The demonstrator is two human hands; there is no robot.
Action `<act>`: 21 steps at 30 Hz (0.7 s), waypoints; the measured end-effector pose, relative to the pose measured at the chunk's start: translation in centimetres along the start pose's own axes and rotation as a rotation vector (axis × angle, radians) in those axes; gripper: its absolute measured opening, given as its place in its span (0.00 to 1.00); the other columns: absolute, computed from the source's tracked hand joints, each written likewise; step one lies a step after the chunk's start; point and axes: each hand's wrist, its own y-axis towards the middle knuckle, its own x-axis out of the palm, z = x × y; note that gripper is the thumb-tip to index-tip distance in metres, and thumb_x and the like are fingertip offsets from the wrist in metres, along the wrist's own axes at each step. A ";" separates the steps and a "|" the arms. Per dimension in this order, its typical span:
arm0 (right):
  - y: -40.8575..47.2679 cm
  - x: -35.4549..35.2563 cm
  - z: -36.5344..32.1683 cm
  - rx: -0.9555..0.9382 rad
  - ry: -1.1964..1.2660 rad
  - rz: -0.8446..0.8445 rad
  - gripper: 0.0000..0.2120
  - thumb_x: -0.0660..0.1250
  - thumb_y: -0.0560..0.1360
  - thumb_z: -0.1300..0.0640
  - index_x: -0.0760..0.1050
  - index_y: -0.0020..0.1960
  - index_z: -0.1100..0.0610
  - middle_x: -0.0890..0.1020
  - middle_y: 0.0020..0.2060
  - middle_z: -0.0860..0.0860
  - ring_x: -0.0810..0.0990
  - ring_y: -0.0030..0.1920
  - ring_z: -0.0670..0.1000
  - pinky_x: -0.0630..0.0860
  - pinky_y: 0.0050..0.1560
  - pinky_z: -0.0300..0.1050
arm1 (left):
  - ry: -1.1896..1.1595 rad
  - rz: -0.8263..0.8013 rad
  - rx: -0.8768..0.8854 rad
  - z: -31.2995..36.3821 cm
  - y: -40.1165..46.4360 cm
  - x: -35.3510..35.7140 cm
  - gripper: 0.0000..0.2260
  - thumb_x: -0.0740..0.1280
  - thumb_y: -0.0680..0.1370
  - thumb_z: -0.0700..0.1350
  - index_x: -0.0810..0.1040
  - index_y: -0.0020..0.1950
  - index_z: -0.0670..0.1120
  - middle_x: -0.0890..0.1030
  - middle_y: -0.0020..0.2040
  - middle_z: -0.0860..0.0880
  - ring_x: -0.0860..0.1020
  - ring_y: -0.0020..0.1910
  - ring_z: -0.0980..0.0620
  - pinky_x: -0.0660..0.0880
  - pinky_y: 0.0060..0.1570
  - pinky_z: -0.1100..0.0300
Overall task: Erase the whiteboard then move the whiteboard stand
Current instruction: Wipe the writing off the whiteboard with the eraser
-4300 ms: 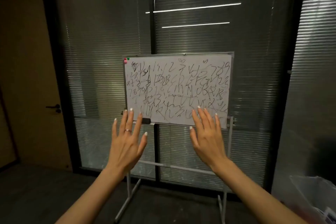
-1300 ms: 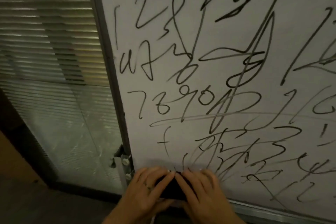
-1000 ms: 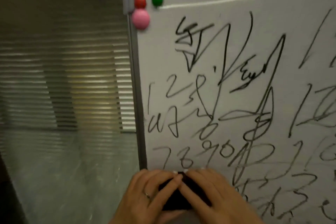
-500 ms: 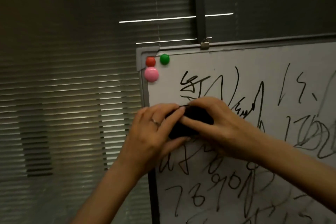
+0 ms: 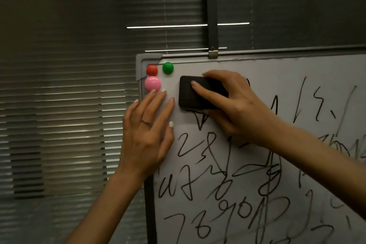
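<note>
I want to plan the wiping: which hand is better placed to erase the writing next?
Right. The right hand already holds the eraser against the whiteboard; the left hand only rests flat on it.

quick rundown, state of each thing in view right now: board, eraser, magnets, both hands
whiteboard: mostly covered in black scribbles, bare patch near the top left corner
eraser: flat against the board near the top left, under the right hand
right hand: grips the eraser
left hand: fingers straight, resting flat on the board's left edge
red magnet, green magnet, pink magnet: stuck in the top left corner
blinds: lowered
</note>
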 end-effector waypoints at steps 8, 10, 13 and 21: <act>-3.9 1.6 -2.5 -0.210 0.027 -0.021 0.21 0.62 0.79 0.57 0.64 0.70 0.59 0.67 0.63 0.61 0.69 0.62 0.59 0.67 0.64 0.53 | -0.074 -0.094 -0.097 0.0 0.1 0.0 0.23 0.52 0.80 0.45 0.60 0.74 0.40 0.54 0.76 0.42 0.50 0.77 0.48 0.54 0.73 0.44; -2.9 1.0 -1.2 -0.212 -0.005 -0.031 0.23 0.63 0.77 0.56 0.63 0.71 0.58 0.68 0.63 0.63 0.70 0.62 0.60 0.68 0.63 0.54 | -0.076 -0.118 -0.097 0.1 0.0 0.0 0.23 0.52 0.80 0.46 0.59 0.75 0.39 0.54 0.76 0.42 0.50 0.77 0.47 0.55 0.72 0.44; -0.2 0.1 1.0 0.003 -0.036 0.091 0.23 0.62 0.76 0.51 0.68 0.69 0.59 0.73 0.60 0.67 0.70 0.60 0.62 0.71 0.59 0.56 | -0.079 -0.115 -0.088 0.1 0.0 0.1 0.23 0.52 0.81 0.46 0.61 0.74 0.38 0.56 0.76 0.39 0.51 0.76 0.45 0.53 0.74 0.49; -2.5 2.4 -1.6 0.038 0.016 0.145 0.21 0.64 0.77 0.54 0.69 0.68 0.60 0.71 0.63 0.64 0.70 0.63 0.61 0.68 0.65 0.55 | -0.144 -0.093 -0.093 0.7 -1.1 0.9 0.22 0.53 0.80 0.43 0.59 0.73 0.38 0.56 0.75 0.42 0.50 0.77 0.49 0.49 0.75 0.55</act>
